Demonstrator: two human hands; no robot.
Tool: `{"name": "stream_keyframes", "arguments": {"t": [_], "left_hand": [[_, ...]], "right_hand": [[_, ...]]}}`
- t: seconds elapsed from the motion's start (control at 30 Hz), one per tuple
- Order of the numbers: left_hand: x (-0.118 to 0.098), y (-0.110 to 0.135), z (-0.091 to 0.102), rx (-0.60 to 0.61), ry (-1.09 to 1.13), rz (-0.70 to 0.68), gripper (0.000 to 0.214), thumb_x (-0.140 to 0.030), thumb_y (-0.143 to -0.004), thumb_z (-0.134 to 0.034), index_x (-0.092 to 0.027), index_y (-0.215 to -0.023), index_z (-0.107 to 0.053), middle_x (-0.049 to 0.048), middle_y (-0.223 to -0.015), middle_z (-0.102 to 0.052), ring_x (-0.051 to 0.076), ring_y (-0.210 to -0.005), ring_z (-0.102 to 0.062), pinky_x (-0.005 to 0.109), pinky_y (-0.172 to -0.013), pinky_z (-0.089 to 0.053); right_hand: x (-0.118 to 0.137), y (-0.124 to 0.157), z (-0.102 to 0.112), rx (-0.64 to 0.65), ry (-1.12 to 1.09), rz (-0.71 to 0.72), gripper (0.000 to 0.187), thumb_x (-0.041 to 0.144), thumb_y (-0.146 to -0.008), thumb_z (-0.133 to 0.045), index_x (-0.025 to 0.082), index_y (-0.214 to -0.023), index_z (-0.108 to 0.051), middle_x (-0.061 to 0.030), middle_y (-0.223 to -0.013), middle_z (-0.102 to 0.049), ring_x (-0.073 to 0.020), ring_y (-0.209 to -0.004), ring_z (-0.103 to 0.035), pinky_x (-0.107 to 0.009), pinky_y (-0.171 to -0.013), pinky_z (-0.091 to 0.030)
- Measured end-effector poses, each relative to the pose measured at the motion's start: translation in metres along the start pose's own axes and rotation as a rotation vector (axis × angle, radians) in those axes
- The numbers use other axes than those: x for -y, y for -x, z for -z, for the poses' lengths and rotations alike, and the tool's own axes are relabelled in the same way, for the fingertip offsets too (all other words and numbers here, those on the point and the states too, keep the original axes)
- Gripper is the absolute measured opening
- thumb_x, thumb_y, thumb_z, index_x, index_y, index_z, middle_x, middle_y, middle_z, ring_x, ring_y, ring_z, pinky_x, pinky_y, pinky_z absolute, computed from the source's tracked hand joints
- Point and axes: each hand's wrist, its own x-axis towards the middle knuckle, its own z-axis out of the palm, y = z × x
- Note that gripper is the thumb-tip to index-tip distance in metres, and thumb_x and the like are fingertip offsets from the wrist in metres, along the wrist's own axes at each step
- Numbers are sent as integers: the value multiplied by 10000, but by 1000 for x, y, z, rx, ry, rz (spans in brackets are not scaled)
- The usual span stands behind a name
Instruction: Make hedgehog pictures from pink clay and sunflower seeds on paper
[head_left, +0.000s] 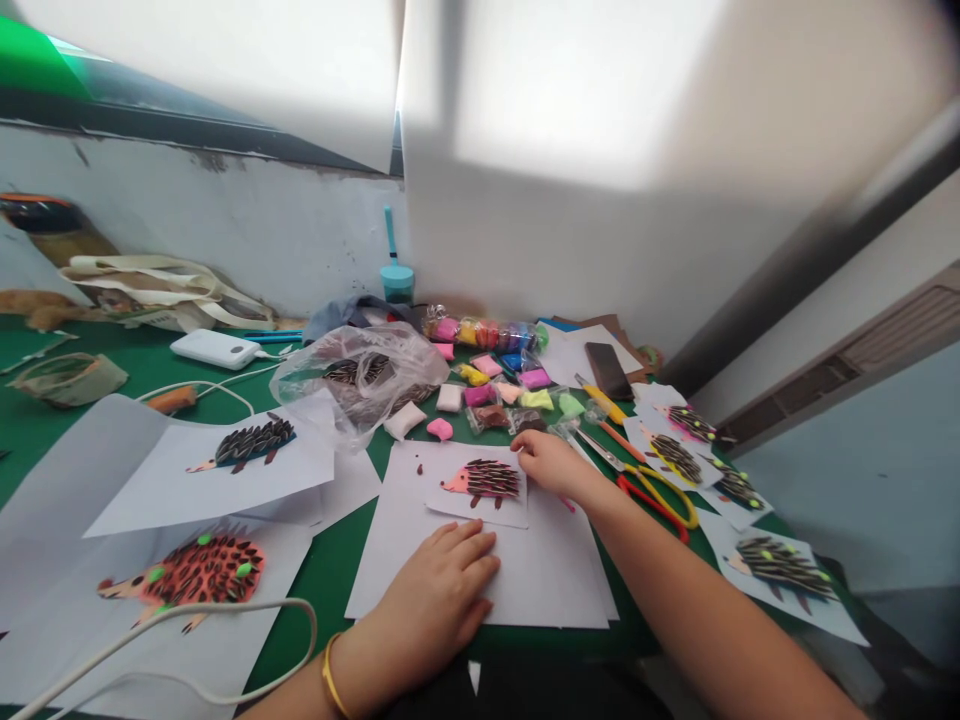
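A small white card (442,502) with a hedgehog (489,480) on it lies on a stack of larger white paper (555,580). The hedgehog has a pink clay head, dark striped seeds for spines and brown feet. My left hand (442,580) rests flat and open, its fingertips at the card's lower edge. At the card's upper right corner is my right hand (551,462), thumb and finger pinched together; what is between them, if anything, is hidden. A few small brown bits (420,468) lie on the paper left of the card.
Coloured clay packets (480,395) and a plastic bag of seeds (367,375) lie behind the paper. Scissors (652,480), a phone (609,370) and several hedgehog cards (780,570) are on the right. Left are larger hedgehog sheets (247,490), a white cable (217,606) and a power bank (214,348).
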Motion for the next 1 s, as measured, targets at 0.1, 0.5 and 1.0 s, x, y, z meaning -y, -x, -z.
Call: {"name": "stream_keyframes", "arguments": {"t": [0.1,0.5,1.0], "left_hand": [[0,0,-1,6,-12,-3,421,-182,-813,-620,-204,-1230,-569,76,-1375,-554,305,-1297,-464,502,-1099,-384],[0,-2,2,12,-24,-8,402,-165,-816,-609,-211,-1214,-577,76,-1361,-565,319,-1274,-485,528,-1067,-407],[39,-28,25,-331,504,628,436,-391,-868,-557,-166,-1241,-559,88,-1000,-663,221,-855,-635,351,-737,-526]], "right_hand": [[-7,-2,-3,26,-81,3,203,191,-811,-535,190,-909,-713,-43,-895,-721,-182,-823,-627,-246,-714,-405],[-55,19,17,11,-439,-168,147,285,-800,-561,169,-809,-651,10,-608,-631,-134,-545,-568,-235,-534,-420],[-41,32,19,113,-655,-137,218,380,-733,-647,168,-758,-605,37,-542,-558,-86,-479,-454,-206,-453,-288]]}}
